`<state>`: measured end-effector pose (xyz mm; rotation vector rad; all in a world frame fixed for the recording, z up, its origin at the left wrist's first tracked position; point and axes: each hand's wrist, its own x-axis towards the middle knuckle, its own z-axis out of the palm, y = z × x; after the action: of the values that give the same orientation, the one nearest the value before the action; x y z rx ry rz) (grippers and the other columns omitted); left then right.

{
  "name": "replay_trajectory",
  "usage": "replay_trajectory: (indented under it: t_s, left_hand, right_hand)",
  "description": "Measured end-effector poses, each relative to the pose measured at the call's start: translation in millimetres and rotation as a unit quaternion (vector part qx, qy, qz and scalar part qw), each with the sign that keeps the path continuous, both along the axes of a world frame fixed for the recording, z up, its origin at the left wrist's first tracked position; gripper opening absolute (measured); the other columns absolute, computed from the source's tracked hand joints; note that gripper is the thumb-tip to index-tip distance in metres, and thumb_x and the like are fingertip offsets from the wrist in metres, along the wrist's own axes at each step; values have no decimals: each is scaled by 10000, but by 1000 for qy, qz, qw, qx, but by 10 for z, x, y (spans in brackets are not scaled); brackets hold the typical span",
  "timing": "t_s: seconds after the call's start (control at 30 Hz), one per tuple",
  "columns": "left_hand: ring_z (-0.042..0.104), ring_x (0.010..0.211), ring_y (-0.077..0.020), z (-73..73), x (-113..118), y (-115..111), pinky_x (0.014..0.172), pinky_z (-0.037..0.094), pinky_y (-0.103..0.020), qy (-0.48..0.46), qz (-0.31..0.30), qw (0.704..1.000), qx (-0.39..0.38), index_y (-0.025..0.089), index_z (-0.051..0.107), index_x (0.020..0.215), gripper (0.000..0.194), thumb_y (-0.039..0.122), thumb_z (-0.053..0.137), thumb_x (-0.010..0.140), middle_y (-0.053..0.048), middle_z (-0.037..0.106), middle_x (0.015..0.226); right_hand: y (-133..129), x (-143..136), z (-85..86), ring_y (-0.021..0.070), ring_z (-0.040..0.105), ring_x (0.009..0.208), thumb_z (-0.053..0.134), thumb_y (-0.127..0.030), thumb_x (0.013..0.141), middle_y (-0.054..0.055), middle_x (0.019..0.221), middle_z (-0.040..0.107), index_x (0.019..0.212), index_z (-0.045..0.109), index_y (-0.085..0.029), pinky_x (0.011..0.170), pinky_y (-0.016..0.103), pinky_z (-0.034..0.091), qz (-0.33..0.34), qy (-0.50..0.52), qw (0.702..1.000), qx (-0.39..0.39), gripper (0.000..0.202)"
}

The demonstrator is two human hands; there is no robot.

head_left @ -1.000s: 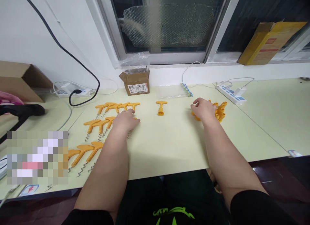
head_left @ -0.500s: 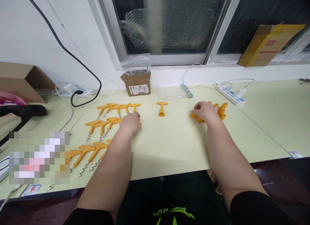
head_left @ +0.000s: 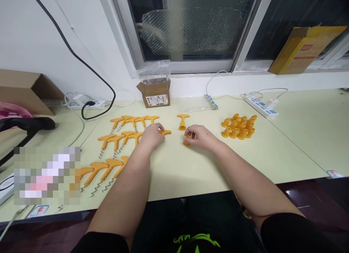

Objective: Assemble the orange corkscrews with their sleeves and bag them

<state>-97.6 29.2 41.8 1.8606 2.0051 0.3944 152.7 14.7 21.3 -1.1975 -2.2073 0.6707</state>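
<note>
My left hand (head_left: pixel 152 136) is closed on a yellow T-handled corkscrew (head_left: pixel 167 132); its handle sticks out to the right of the fingers and its lower part is hidden. To the right, my right hand (head_left: pixel 201 136) pinches a small yellow bell-shaped sleeve (head_left: pixel 187 140) near the table surface. Just beyond the hands lies a corkscrew with a sleeve on it (head_left: pixel 182 123). Several more corkscrews (head_left: pixel 116 139) with bare metal spirals lie in rows at the left. On the right, several yellow sleeves (head_left: pixel 242 132) stand in a cluster.
A small brown carton (head_left: pixel 156 95) stands against the wall, beside a clear plastic bag (head_left: pixel 192 104). Power strips lie at the left (head_left: pixel 95 105) and right (head_left: pixel 263 107). A black cable (head_left: pixel 73 53) hangs at the left.
My right hand has moved left from the sleeve cluster to the middle, carrying one sleeve. My left hand has shifted slightly right with a corkscrew, out of the middle row.
</note>
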Motion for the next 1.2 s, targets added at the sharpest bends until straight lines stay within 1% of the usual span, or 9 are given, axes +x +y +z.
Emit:
replay_trajectory:
  t_s: [0.13,0.3,0.4,0.57,0.7,0.77,0.97,1.07,1.2]
  left_hand:
    - [628,790,-184,-51,-15,50,716,493,-310,-225,-14,974,31,197,667,974,354,147,784,644,-24,634,897]
    - [653,863,-147,-19,193,-32,817,531,-294,-568,-121,814,22,167,646,1002,441,220,881,633,-30,650,949]
    - [652,825,-122,34,391,-156,808,538,-272,-638,-174,750,-18,163,657,967,400,199,898,650,-29,663,931]
    - [674,797,-120,15,581,-271,762,546,-256,-676,-188,711,-40,170,641,920,338,194,889,692,-19,671,923]
    - [685,834,-138,-69,632,-260,755,546,-265,-674,-174,717,-30,179,601,905,337,226,875,714,-10,655,921]
    - [680,875,-153,-90,634,-250,815,559,-306,-649,-201,734,3,184,587,916,322,246,854,748,-17,644,922]
    - [615,1096,-211,-8,454,-233,999,545,-407,-387,-303,843,219,217,641,1049,260,263,763,823,-65,607,1095]
    - [613,1145,-238,-37,388,-215,1028,536,-419,-253,-344,881,205,244,649,1168,393,291,775,798,-77,625,1203]
    - [662,1079,-248,-181,427,-185,984,563,-422,-218,-337,907,131,234,655,1186,407,347,763,811,-76,674,1207]
  right_hand:
    - [3,32,-9,143,561,693,741,-433,829,31,920,659,1007,680,-208,670,299,460,-18,58,998,-11,294]
    - [29,26,-2,174,576,798,712,-413,862,71,1052,669,1202,644,-221,763,346,499,-72,179,980,40,396]
    - [39,-6,8,192,631,909,692,-392,875,75,1127,675,1179,654,-232,824,354,522,-7,301,954,-8,345]
    - [45,-6,31,164,638,762,737,-353,825,6,840,677,893,683,-219,776,333,537,78,402,905,-116,159]
    - [38,-19,20,141,609,701,807,-421,780,-4,864,689,994,693,-246,691,307,527,82,485,855,-165,300]
    - [30,-39,11,137,594,679,803,-465,798,-3,821,682,972,707,-238,681,306,527,57,498,852,-150,302]
    - [-13,-37,79,165,652,759,804,-502,818,10,845,718,910,689,-246,790,368,576,-50,512,857,-26,296]
    - [-22,-20,118,185,690,816,824,-493,805,23,898,738,914,675,-244,832,408,587,-75,506,859,20,309]
    - [-12,-53,92,192,703,792,812,-530,805,25,854,737,925,670,-233,800,412,602,-75,485,871,17,350]
